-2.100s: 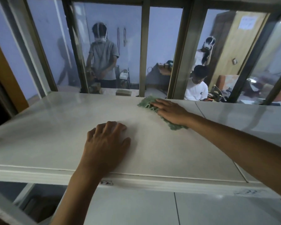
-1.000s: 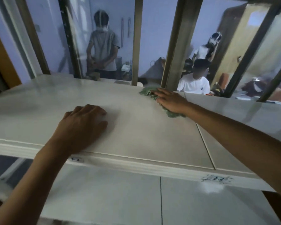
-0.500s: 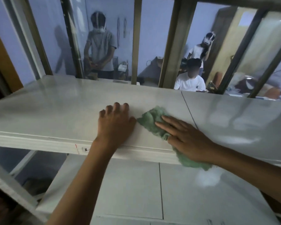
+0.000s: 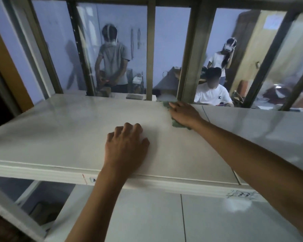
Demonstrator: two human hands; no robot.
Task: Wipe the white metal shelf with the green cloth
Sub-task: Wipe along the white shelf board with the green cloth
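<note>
We see the flat white metal shelf [image 4: 77, 130] spread wide across the view, its near edge a thick white lip running left to right. On that lip, just left of our left wrist, sits a small label with a thin red stroke beside it; only one dark character shows and we cannot read it. Further right on the lip is a scribbled dark marking [image 4: 241, 194], too blurred to make out. A thin seam crosses the shelf from far to near on the right side, splitting it into two panels.

Our left hand [image 4: 125, 147] rests palm down on the shelf near the front edge, fingers bent a little and holding nothing. Our right hand [image 4: 184, 113] lies at the far edge of the shelf, fingers straight, pressing flat on the crumpled green cloth [image 4: 177, 124]. The cloth peeks out beyond the fingertips at the far rim and again under the wrist, just left of the seam. The two hands are well apart.

The left part of the shelf top is bare, and so is the panel right of the seam. At the far edge rise olive metal uprights [image 4: 150, 53], one of them just beside the right hand. Below the lip a lower white shelf [image 4: 147, 215] shows, with its own seam.

Beyond the uprights, a seated person in a white T-shirt [image 4: 212, 95] bears a small dark chest logo, unreadable to us.
</note>
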